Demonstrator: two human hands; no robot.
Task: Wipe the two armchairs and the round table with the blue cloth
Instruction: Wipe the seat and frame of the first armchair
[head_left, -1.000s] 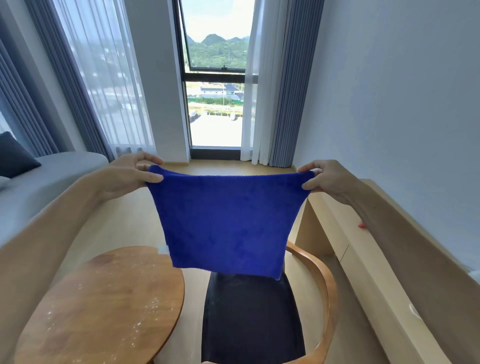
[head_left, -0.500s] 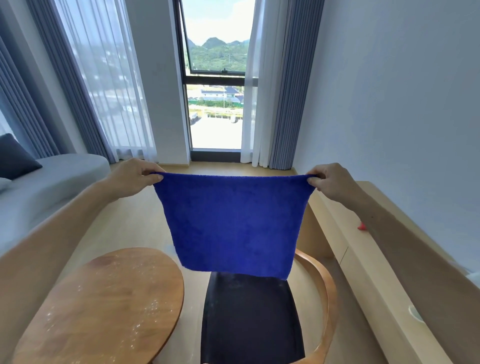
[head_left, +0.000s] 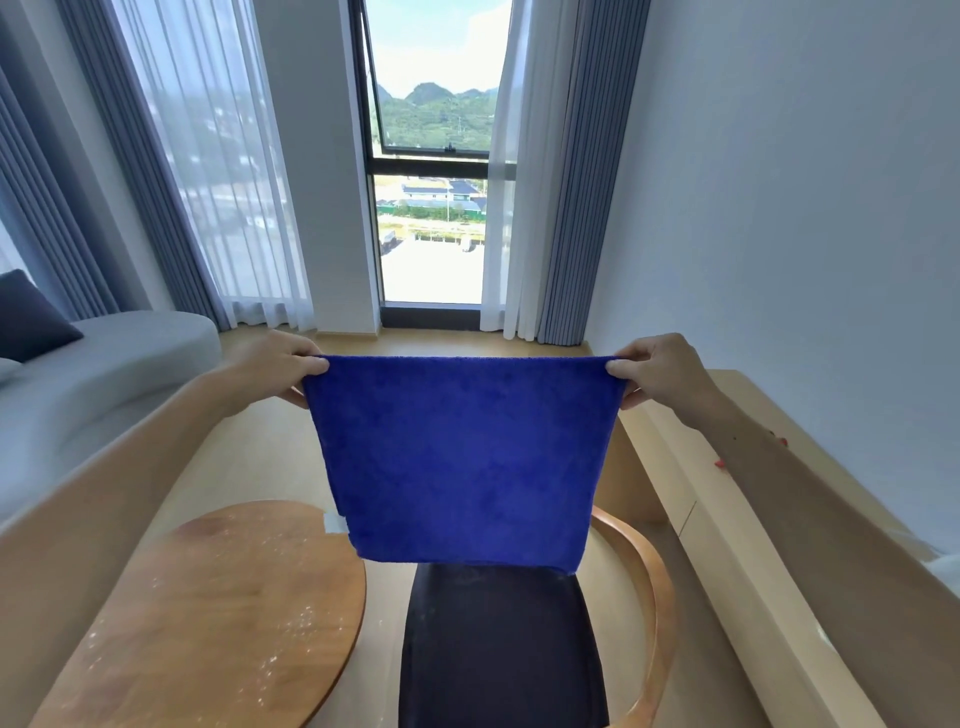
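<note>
You held the blue cloth (head_left: 457, 457) pinched at its top corners by left hand (head_left: 278, 366) and right hand (head_left: 657, 371); a loosened pinch risked dropping it onto the armchair (head_left: 498, 644).

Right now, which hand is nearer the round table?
Left. The left hand pinches the cloth's corner above the table's far side; the right hand holds the other corner, beyond the armchair.

Open air above, furniture crowding below

My stretched cloth (head_left: 460, 457) hangs clear over the armchair (head_left: 498, 644); its curved wooden arm (head_left: 657, 597) blocks the right, the tabletop (head_left: 208, 623) edge crowds the left, with a narrow floor gap between them.
</note>
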